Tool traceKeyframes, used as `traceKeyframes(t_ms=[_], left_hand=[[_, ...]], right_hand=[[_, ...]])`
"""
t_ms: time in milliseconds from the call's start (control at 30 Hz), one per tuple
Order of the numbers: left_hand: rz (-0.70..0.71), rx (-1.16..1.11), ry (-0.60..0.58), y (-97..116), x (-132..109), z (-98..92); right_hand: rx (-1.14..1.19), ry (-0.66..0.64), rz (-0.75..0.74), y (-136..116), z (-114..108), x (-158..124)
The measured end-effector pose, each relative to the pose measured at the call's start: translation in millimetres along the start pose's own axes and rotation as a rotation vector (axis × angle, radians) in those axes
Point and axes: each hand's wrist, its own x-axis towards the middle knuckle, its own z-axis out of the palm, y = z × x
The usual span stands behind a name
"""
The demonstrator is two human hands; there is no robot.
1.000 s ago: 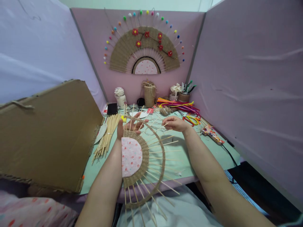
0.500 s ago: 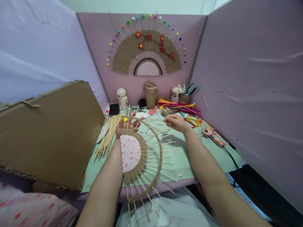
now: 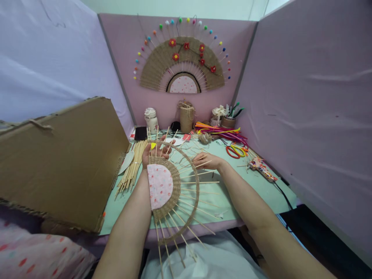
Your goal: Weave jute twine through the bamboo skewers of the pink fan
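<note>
A half-round woven fan stands on its side in front of me, with thin wooden sticks fanning out through a woven inner band and an outer twine ring. Its centre is a pink spotted half-circle of cloth. My left hand grips the fan from behind at its upper end, fingers partly hidden by sticks. Just outside the ring's upper right, my right hand is closed in a pinch on thin twine; the pinched part is hard to see. Loose twine lies in loops between the hands.
A bundle of wooden sticks lies left, beside a cardboard sheet. At right are scissors, colourful pipe cleaners and a glue gun. A twine ball, jar and twine-wrapped pot stand behind. A finished fan hangs above.
My right hand has come left and down, closer to the fan's outer ring. My left hand and the fan have hardly moved; the view has shifted slightly.
</note>
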Motion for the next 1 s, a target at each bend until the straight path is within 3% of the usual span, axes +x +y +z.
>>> traceKeyframes(t_ms=[167,300,467,767,1000], left_hand=[[0.008,-0.006,0.022,-1,0,1.4],[0.016,-0.009,0.028,0,0,1.5],[0.043,-0.045,-0.011,2,0,0.3],[0.085,-0.018,0.033,7,1,-1.9],[0.082,0.019,0.078,12,1,-2.8]], right_hand=[[0.128,-0.051,-0.042,-3,4,0],[0.182,-0.050,0.015,-4,7,1],[0.163,0.012,-0.003,-6,7,2],[0.127,0.127,-0.090,-6,2,2],[0.061,0.146,-0.135,-2,-3,2]])
